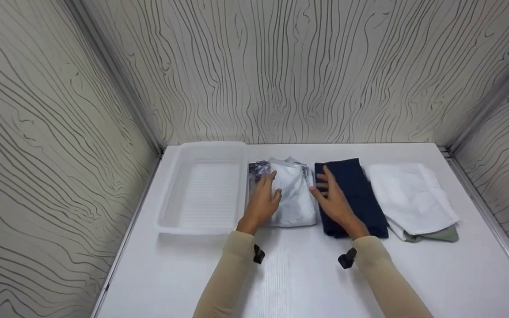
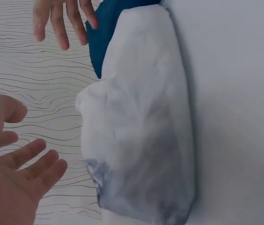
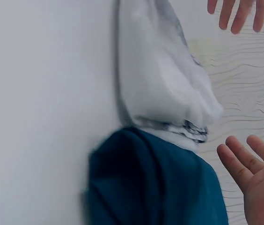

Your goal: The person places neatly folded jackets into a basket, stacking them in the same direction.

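Grips on both sides are empty, the left hand and the right hand each held with fingers loosely extended and palms turned toward one another; between them, on the worktop, lies the folded white garment, to the right of the left hand and to the left of the right hand; that flanking seems the relation that counts, since a hold from both sides would close across the narrow width; the left hand looks nearer, overlapping the left part of the white garment from above, while the right hand is over the left edge of the navy cloth, its thumb near the garment's right edge; whether either hand touches fabric I cannot tell; the garment's long axis runs near to far, roughly parallel to the long sides of the white basket at its left; its far end carries a grey edge, perhaps a collar, so it probably points away from the person, with a dark printed patch at the far left.
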Tool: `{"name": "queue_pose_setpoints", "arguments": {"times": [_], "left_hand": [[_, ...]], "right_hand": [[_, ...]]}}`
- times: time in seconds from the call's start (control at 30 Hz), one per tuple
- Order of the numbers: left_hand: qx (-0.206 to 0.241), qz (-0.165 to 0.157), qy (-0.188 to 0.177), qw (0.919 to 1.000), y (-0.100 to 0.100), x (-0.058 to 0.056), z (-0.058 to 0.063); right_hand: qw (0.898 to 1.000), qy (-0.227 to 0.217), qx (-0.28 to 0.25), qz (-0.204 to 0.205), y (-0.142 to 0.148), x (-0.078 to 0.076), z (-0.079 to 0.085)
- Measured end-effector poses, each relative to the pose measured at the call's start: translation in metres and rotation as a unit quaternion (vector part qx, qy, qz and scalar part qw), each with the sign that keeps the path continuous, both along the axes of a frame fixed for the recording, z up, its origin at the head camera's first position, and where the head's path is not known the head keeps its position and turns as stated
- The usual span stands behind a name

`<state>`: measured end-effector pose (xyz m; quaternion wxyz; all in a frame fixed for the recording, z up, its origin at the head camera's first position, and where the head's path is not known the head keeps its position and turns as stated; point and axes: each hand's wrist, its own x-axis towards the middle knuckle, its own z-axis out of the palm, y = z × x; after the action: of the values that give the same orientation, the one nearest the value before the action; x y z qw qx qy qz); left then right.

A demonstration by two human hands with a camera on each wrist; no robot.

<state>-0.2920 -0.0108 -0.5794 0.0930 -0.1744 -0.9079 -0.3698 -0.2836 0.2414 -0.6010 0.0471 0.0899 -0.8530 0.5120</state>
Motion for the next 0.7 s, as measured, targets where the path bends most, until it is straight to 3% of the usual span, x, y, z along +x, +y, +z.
{"name": "queue_pose_setpoints", "arguments": {"times": [0.13, 0.23, 0.37, 0.43, 0.6, 0.7], "left_hand": [[-0.008, 0.008, 0.025, 0.9996, 0.002, 0.009, -0.021], [-0.030, 0.035, 0.053, 0.9975, -0.001, 0.010, -0.035], [-0.053, 0.093, 0.023, 0.9940, -0.007, 0.011, -0.050], [-0.043, 0.116, -0.019, 0.9921, -0.009, 0.011, -0.054], [0.005, 0.142, -0.087, 0.9860, -0.008, 0.010, -0.062], [0.018, 0.151, -0.097, 0.9836, -0.008, 0.008, -0.062]], "right_hand": [[1.000, -0.017, -0.020, 0.009, -0.014, 0.004, -0.015], [0.999, -0.030, -0.028, 0.014, -0.023, 0.006, -0.023], [0.999, -0.047, -0.004, 0.014, -0.032, 0.007, -0.031], [0.999, -0.048, 0.020, 0.014, -0.036, 0.006, -0.033], [0.995, -0.072, 0.066, 0.017, -0.044, 0.008, -0.031], [0.993, -0.077, 0.089, -0.019, -0.050, 0.008, -0.032]]}}
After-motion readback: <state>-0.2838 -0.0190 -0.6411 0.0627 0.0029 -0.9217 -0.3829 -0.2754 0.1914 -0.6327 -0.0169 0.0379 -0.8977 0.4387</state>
